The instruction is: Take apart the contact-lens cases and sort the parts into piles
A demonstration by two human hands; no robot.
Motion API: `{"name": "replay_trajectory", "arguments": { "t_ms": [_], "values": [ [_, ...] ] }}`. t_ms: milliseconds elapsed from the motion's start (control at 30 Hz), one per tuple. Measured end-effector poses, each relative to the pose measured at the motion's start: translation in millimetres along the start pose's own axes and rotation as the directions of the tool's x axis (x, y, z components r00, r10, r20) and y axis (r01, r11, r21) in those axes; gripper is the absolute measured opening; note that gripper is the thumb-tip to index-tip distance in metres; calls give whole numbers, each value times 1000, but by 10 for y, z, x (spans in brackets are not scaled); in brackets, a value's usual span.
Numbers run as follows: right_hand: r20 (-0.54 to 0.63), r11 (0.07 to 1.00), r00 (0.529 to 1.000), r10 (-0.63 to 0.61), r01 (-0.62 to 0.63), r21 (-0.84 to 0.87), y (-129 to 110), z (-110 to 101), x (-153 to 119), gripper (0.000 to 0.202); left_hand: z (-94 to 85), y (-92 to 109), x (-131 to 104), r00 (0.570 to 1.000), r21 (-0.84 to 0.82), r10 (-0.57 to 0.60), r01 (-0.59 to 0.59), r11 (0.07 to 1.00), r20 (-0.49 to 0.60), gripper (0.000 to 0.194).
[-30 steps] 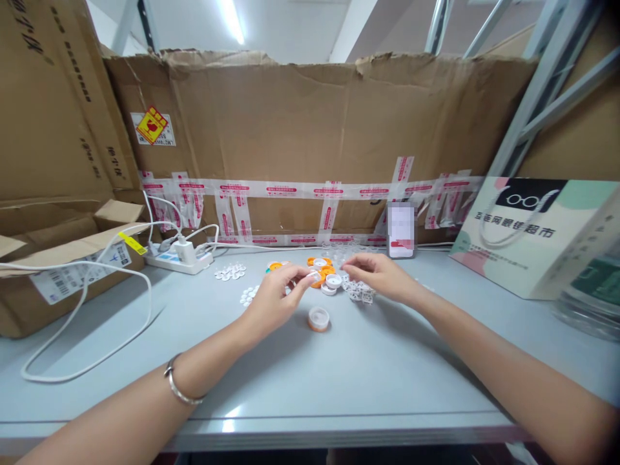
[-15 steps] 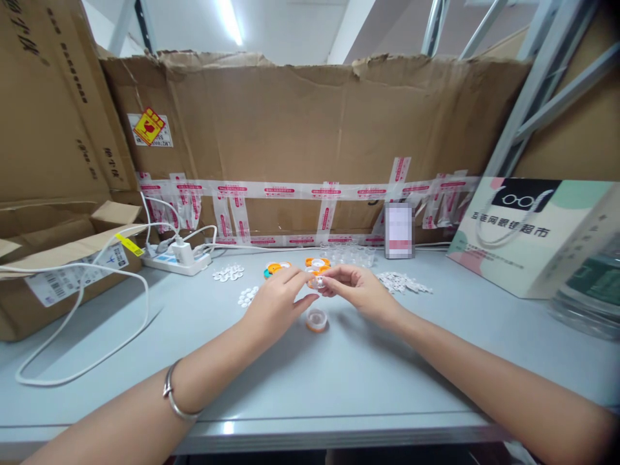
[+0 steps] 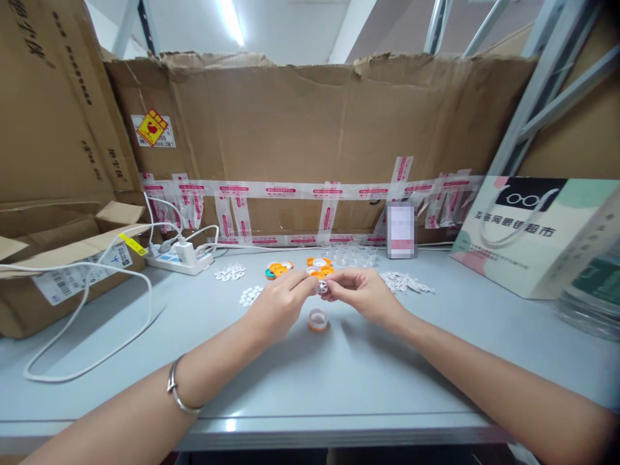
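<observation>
Between the fingertips of both hands is a small round white part (image 3: 322,287) with dark gaps in it; its exact kind is too small to make out. My left hand (image 3: 281,298) pinches it from the left, fingers closed. From the right, my right hand (image 3: 362,292) grips it between thumb and fingers. Just below them on the table stands a round clear cup with an orange base (image 3: 318,320). Behind the hands lie orange rings (image 3: 320,263), partly hidden, and orange and teal round pieces (image 3: 278,268).
White discs lie in two groups, one farther back (image 3: 230,272) and one by my left hand (image 3: 250,296). Small white parts (image 3: 405,283) are piled right, before clear cups (image 3: 351,254). A phone (image 3: 402,230), power strip (image 3: 180,259), open carton (image 3: 62,271) and paper bag (image 3: 527,239) stand around.
My left fingers have closed in on the small white part, their thumb no longer spread apart. My right hand keeps its grip. The view has shifted slightly.
</observation>
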State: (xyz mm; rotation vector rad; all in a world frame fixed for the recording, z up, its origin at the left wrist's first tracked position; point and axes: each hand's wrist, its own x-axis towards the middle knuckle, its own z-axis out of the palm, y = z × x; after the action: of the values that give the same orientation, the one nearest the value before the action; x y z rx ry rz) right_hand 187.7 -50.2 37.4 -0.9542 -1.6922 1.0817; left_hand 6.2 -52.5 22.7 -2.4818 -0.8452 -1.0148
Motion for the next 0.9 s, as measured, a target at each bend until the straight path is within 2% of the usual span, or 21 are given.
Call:
{"name": "replay_trajectory", "arguments": {
  "t_ms": [200, 333, 467, 600, 733, 900],
  "values": [
    [0, 996, 1000, -17, 17, 84, -25, -5, -30, 20, -43, 7, 13, 996, 22, 44, -43, 999, -77, 18],
    [6, 995, 1000, 12, -13, 94, -37, -10, -16, 24, -70, 19, 34, 992, -10, 42, -44, 999, -117, 18],
    [-5, 993, 997, 83, -82, 87, -23, -6, 12, 25, -61, 14, 54, 994, -93, -23, 13, 996, -109, 15],
    [-35, 988, 989, 145, -143, 62, 22, -45, 58, 24, -58, -27, 67, 980, -246, -158, 126, 961, -118, 9],
    [-103, 991, 989, 110, -118, -66, 60, -219, 138, 20, -97, -80, 74, 944, -344, -295, 231, 910, -146, 10],
    [-215, 951, 975, 52, -114, -288, 106, -599, 257, 15, -127, -90, 68, 943, -357, -299, 232, 905, -146, 14]
  ]
}}
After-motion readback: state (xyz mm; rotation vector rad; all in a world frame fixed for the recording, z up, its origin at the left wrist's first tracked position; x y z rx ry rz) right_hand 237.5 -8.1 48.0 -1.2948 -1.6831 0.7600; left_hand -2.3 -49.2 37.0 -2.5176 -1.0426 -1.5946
